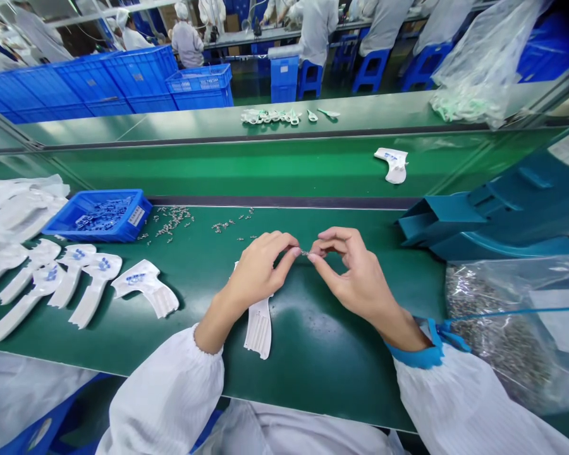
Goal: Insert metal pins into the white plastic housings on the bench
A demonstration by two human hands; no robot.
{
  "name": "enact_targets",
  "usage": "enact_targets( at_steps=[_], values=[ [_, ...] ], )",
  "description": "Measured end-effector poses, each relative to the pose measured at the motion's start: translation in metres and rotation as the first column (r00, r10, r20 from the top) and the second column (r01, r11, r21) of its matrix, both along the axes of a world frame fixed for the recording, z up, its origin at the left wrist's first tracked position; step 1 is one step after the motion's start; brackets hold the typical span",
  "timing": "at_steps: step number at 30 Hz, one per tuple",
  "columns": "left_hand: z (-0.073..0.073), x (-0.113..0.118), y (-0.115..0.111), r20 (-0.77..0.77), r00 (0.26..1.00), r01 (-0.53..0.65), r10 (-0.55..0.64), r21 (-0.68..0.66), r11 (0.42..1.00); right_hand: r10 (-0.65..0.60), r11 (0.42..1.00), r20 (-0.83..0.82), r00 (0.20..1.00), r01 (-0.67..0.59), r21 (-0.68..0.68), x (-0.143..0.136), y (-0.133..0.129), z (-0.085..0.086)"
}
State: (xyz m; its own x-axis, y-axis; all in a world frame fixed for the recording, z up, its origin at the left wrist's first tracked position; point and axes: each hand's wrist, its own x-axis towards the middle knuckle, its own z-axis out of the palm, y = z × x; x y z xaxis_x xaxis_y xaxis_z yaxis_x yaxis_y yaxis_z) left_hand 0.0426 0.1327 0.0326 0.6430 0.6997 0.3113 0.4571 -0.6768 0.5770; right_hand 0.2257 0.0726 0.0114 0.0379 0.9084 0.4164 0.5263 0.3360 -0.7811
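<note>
My left hand [265,265] and my right hand [353,268] face each other over the green table, thumb and forefinger closed on each. Between their fingertips stretches a tiny metal spring [305,253], pinched at both ends. Under my left hand lies a white plastic handle-shaped shell [258,328], its upper part hidden by the hand. Left of that rests another white curved shell [146,285] with small blue parts on it. Loose small metal pieces [222,225] are scattered on the table beyond my left hand.
A blue bin [99,215] of small blue parts stands at the left, near several white shells [97,272]. On the right are a teal chute-like holder [493,202] and a clear bag of metal pieces [497,335]. One white piece [393,164] lies on the green conveyor [218,170].
</note>
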Motion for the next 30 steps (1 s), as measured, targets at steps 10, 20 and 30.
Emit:
enact_targets(
  at_steps=[10,20,30],
  values=[
    [-0.008,0.018,-0.007,-0.005,0.986,-0.165,0.169,0.194,0.967,-0.069,0.998,-0.022,0.997,0.069,0.014,-0.011,0.007,-0.011],
    [-0.004,0.017,-0.007,0.396,0.907,-0.126,0.144,-0.072,0.989,0.029,0.928,-0.526,0.850,-0.218,-0.301,-0.009,0.011,0.001],
    [-0.004,0.018,-0.008,0.413,0.903,-0.077,0.116,-0.110,0.991,0.040,0.917,-0.561,0.827,-0.253,-0.308,-0.009,0.012,0.003]
  ],
)
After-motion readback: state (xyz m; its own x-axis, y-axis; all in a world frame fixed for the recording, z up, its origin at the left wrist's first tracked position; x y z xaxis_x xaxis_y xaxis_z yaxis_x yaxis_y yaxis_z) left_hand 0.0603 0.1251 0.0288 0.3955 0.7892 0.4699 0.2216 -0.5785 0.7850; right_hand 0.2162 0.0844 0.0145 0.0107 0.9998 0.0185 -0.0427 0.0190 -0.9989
